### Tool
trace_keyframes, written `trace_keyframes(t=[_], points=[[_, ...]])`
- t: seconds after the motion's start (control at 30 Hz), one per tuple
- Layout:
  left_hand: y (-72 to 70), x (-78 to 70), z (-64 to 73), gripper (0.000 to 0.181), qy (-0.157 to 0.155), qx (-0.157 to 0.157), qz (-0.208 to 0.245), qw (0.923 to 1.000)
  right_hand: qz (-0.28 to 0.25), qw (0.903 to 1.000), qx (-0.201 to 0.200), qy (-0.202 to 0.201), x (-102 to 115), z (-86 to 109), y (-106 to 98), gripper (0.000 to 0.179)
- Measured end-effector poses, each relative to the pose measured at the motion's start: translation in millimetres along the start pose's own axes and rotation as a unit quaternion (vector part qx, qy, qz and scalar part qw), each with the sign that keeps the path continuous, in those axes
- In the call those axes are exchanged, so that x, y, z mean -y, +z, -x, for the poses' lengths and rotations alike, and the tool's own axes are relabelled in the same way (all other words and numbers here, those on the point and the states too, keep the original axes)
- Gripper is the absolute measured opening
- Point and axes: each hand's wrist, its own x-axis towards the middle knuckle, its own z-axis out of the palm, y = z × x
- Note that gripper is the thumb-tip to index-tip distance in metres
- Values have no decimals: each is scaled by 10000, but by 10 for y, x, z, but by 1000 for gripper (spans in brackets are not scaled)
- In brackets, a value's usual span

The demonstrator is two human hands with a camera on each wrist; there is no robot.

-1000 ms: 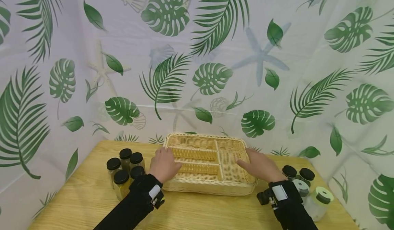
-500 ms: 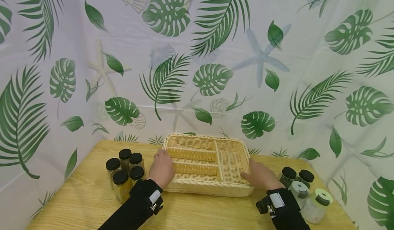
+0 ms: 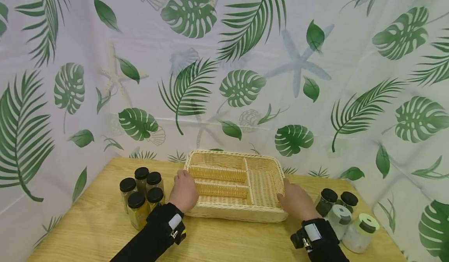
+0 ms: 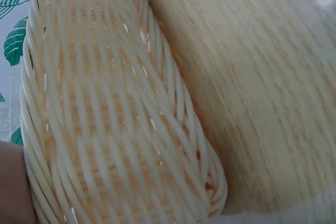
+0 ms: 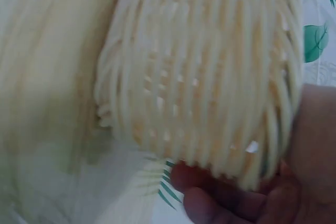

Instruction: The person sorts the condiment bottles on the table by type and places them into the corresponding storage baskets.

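A pale woven wicker basket [image 3: 242, 213] with dividers stands on the wooden table, its long side towards me. At its left end my left hand [image 3: 184, 192] grips the rim; in the left wrist view only a sliver of that hand [image 4: 11, 182] shows beside the weave, so its fingertips are hidden. My right hand [image 3: 299, 200] holds the right end, thumb at the rim. In the right wrist view its curled fingers [image 5: 226, 198] lie at the outer side of the basket's end wall. The basket's compartments hold nothing.
Several black-lidded spice jars [image 3: 137, 207] stand left of the basket. On the right are two black-lidded jars [image 3: 327, 199], a grey-lidded jar [image 3: 340, 217] and a jar with a pale green lid [image 3: 361, 231]. A leaf-print cloth [image 3: 224, 98] hangs behind the table [image 3: 228, 242].
The basket's right end has shifted slightly left. My left hand has drawn back from inside the basket to its left rim, and my right hand has moved a little nearer me.
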Motion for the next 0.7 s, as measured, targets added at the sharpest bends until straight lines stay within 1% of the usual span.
trace_keyframes(t=[0.1,0.17,0.33,0.5,0.6,0.7], points=[[22,-13,-15,24,-145,159,343,9992,-60,9998,-174,50,-27,-3,43,62],[34,-23,-14,26,-299,283,630,9972,-143,9996,-221,80,-42,1,67,60],[37,-42,-4,33,-556,413,1126,9912,-324,9992,-160,170,-50,8,100,61],[43,-34,6,48,-741,576,1343,9865,-379,9992,-94,83,-31,13,118,64],[60,-25,2,53,-825,606,1407,9847,-297,9995,-111,31,-27,0,128,64],[76,-22,-11,53,-766,559,1360,9862,-208,9997,-136,90,-41,-23,141,64]])
